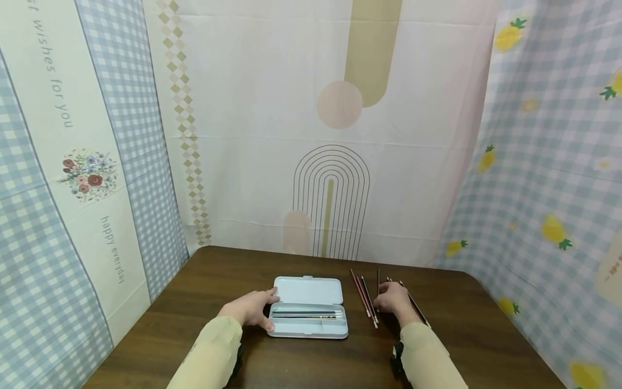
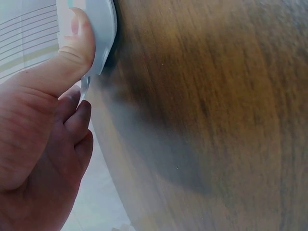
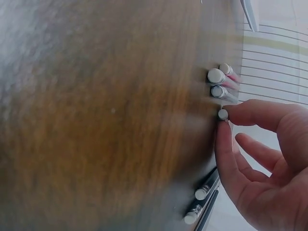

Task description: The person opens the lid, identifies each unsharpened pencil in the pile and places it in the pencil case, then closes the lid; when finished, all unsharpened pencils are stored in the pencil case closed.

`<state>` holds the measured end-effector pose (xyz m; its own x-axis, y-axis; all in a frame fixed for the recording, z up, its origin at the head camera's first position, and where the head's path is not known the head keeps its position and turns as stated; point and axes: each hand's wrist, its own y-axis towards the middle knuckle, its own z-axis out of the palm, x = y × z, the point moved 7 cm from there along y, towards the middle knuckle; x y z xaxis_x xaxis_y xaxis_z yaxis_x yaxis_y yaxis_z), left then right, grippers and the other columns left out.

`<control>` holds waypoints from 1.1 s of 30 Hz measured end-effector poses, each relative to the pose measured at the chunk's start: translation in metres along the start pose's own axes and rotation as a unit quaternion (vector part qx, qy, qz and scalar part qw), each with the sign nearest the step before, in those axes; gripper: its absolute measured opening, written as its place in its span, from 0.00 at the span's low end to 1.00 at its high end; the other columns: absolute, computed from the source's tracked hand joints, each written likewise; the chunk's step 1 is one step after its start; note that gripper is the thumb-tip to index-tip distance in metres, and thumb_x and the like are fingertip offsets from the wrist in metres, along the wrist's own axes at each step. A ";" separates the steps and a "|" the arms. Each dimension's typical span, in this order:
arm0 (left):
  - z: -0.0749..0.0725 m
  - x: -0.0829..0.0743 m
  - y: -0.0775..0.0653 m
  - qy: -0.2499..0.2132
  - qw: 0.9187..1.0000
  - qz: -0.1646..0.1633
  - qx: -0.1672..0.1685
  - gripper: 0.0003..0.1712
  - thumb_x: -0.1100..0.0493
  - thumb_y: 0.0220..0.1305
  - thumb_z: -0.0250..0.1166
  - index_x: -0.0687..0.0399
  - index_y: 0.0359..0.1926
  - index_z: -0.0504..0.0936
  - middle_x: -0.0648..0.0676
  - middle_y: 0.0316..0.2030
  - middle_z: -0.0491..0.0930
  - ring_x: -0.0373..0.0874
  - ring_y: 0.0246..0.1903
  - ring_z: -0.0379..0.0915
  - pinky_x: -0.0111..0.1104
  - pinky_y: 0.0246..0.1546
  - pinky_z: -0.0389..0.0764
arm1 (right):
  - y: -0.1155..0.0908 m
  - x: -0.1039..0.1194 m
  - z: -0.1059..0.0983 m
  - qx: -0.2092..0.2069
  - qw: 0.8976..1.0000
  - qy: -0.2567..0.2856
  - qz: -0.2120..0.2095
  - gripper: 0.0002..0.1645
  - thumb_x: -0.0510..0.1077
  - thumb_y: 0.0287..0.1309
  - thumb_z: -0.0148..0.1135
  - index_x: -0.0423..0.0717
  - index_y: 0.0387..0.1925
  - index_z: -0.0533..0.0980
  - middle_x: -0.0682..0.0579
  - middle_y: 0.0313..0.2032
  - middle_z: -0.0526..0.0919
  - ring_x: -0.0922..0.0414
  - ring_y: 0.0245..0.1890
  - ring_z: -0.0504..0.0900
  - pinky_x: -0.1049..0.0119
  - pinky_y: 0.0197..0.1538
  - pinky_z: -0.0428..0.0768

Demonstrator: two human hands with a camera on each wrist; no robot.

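A pale blue pencil case lies with its lid folded back, and several pencils rest in its rear compartment. My left hand grips the case's left end, thumb on the front tray and fingers by the lid. Over on the right, my right hand pinches one pencil near its white end between thumb and forefinger. Left of that hand lie red and dark pencils with pale ends; to its right, more dark pencils are partly hidden by the hand.
Everything stands on a dark brown wooden table. A pale printed cloth hangs behind its far edge, and checked cloths hang along both sides.
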<state>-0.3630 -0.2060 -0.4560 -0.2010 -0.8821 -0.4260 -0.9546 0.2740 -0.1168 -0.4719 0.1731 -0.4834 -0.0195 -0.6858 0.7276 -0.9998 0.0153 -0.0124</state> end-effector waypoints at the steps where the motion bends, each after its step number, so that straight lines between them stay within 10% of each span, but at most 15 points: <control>1: 0.000 -0.001 0.000 0.000 1.000 0.002 -0.001 0.46 0.56 0.53 0.84 0.57 0.72 0.79 0.60 0.79 0.64 0.65 0.76 0.62 0.57 0.74 0.64 | 0.000 -0.001 0.000 0.001 1.000 0.002 0.002 0.36 0.31 0.46 0.73 0.25 0.61 0.77 0.33 0.45 0.85 0.57 0.23 0.85 0.64 0.30 0.86; 17: 0.000 -0.003 0.003 0.016 1.000 -0.005 0.004 0.46 0.56 0.52 0.84 0.56 0.73 0.79 0.59 0.79 0.65 0.62 0.76 0.63 0.56 0.74 0.66 | -0.010 -0.005 -0.005 -0.010 0.997 0.066 0.039 0.38 0.31 0.48 0.74 0.28 0.64 0.77 0.27 0.55 0.79 0.55 0.24 0.83 0.62 0.31 0.86; 33: -0.002 -0.003 -0.003 0.017 1.000 -0.014 0.008 0.47 0.56 0.53 0.84 0.56 0.74 0.78 0.59 0.80 0.64 0.63 0.76 0.63 0.57 0.74 0.65 | -0.016 0.021 0.003 -0.023 0.995 0.068 -0.063 0.35 0.28 0.48 0.66 0.29 0.63 0.78 0.35 0.45 0.88 0.57 0.26 0.82 0.65 0.28 0.81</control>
<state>-0.3601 -0.2051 -0.4526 -0.1817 -0.9018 -0.3922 -0.9562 0.2550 -0.1435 -0.4560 0.1560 -0.4700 0.1100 -0.5793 0.8077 -0.9930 -0.0292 0.1142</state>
